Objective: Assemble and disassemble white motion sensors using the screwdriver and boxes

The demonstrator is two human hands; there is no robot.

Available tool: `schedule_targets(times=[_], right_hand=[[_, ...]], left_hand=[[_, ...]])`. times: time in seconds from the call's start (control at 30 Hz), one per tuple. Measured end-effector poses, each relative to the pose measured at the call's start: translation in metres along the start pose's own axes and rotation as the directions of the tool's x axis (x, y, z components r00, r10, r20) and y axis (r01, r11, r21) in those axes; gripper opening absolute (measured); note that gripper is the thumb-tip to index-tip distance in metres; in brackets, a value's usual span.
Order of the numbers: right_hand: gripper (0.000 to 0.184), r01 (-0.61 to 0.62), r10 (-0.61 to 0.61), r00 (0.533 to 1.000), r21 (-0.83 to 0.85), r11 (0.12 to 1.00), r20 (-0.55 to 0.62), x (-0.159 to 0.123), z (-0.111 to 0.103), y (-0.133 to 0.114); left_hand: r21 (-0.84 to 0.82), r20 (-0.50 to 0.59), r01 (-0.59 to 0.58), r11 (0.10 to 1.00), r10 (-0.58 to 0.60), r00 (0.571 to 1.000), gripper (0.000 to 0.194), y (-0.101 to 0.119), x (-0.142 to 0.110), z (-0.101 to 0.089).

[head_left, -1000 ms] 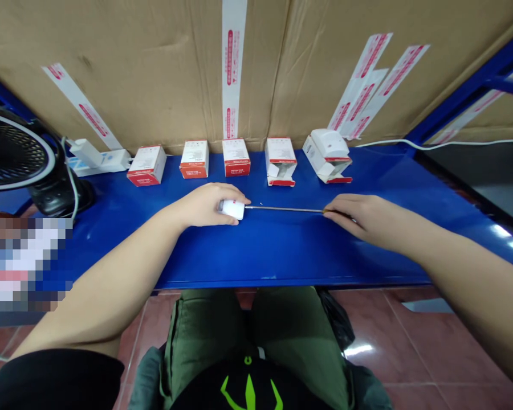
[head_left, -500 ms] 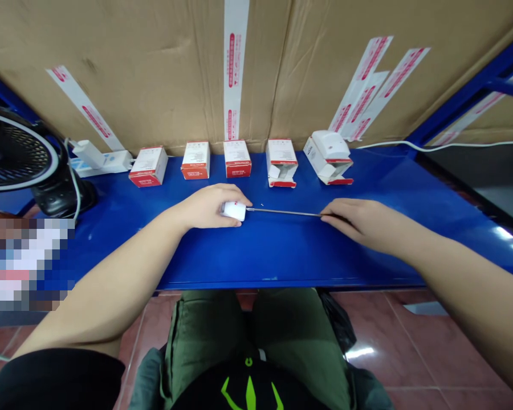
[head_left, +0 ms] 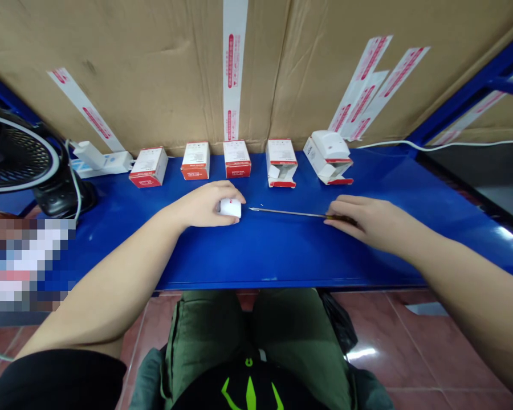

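My left hand (head_left: 205, 204) is closed round a small white plastic device (head_left: 230, 208) with a little red mark, near the middle of the blue table (head_left: 256, 256). In my right hand (head_left: 359, 215) is a long thin screwdriver (head_left: 288, 213), gripped by its dark handle, which my fingers partly hide. The shaft points left, and its tip stands a short way apart from the white device. A tiny pale bit (head_left: 262, 205) lies on the table just beyond the shaft.
Along the cardboard at the back stand several red-and-white boxes, among them a closed box (head_left: 238, 158) and an open-flapped box (head_left: 281, 159). A white device (head_left: 331, 144) rests on the rightmost box. At left are a black fan (head_left: 12, 151) and a power strip (head_left: 115, 162).
The screwdriver has drawn back slightly to the right, so its tip has come away from the white device. My left hand has shifted a little left with the device.
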State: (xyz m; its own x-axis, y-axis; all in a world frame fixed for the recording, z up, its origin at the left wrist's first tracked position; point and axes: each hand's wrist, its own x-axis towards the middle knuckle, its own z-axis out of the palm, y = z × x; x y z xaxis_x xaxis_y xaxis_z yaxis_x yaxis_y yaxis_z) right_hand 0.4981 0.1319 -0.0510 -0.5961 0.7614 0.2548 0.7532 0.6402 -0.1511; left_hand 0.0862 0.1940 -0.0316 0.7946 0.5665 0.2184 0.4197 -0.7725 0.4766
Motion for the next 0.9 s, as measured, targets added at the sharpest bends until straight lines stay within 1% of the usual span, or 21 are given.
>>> schedule_targets(times=[0.1, 0.17, 0.23, 0.3, 0.37, 0.43, 0.53, 0.6, 0.7, 0.77, 0.83, 0.9], right_hand=[[0.04, -0.029, 0.027, 0.999, 0.042, 0.999, 0.033, 0.0, -0.013, 0.003], [0.033, -0.047, 0.045, 0.998, 0.056, 0.997, 0.034, 0.002, -0.019, 0.007], [0.027, -0.052, 0.051, 0.999, 0.05, 0.997, 0.012, 0.005, -0.021, 0.007], [0.027, -0.05, 0.052, 0.998, 0.048, 0.998, -0.044, 0.013, -0.019, 0.001], [0.034, -0.049, 0.059, 0.992, 0.084, 0.995, -0.114, 0.026, -0.014, -0.013], [0.046, -0.025, 0.051, 0.987, 0.166, 0.986, -0.153, 0.044, -0.006, -0.032], [0.065, 0.048, -0.001, 0.992, 0.364, 0.93, -0.128, 0.075, 0.007, -0.063], [0.067, 0.096, -0.032, 0.99, 0.494, 0.864, -0.136, 0.095, 0.015, -0.077], [0.06, 0.149, -0.049, 0.984, 0.634, 0.759, -0.172, 0.118, 0.026, -0.085], [0.057, 0.164, -0.03, 0.978, 0.667, 0.727, -0.207, 0.125, 0.032, -0.084], [0.056, 0.185, -0.019, 0.967, 0.646, 0.741, -0.255, 0.125, 0.036, -0.081], [0.057, 0.211, -0.029, 0.953, 0.593, 0.777, -0.301, 0.121, 0.038, -0.078]], left_hand=[[-0.004, -0.017, -0.011, 1.0, 0.011, 1.0, 0.031, 0.0, 0.001, 0.001], [-0.001, -0.034, -0.025, 1.0, 0.025, 0.999, 0.031, 0.001, 0.002, 0.003], [0.006, -0.071, -0.038, 0.999, 0.038, 0.997, 0.03, 0.003, 0.004, 0.005], [0.006, -0.12, -0.041, 0.999, 0.042, 0.992, 0.029, 0.005, 0.004, 0.005], [-0.013, -0.169, -0.047, 0.999, 0.045, 0.985, 0.028, 0.008, 0.004, 0.005], [-0.051, -0.209, -0.068, 0.996, 0.056, 0.976, 0.03, 0.01, 0.003, 0.003], [-0.107, -0.255, -0.114, 0.988, 0.083, 0.963, 0.039, 0.012, 0.002, 0.0], [-0.125, -0.284, -0.139, 0.982, 0.099, 0.954, 0.05, 0.012, 0.002, -0.001], [-0.167, -0.337, -0.142, 0.976, 0.079, 0.938, 0.066, 0.011, 0.002, 0.0], [-0.23, -0.358, -0.114, 0.967, 0.025, 0.933, 0.075, 0.01, 0.002, 0.002], [-0.285, -0.345, -0.088, 0.954, -0.016, 0.939, 0.078, 0.009, 0.002, 0.004], [-0.316, -0.328, -0.084, 0.945, -0.026, 0.944, 0.078, 0.008, 0.001, 0.003]])
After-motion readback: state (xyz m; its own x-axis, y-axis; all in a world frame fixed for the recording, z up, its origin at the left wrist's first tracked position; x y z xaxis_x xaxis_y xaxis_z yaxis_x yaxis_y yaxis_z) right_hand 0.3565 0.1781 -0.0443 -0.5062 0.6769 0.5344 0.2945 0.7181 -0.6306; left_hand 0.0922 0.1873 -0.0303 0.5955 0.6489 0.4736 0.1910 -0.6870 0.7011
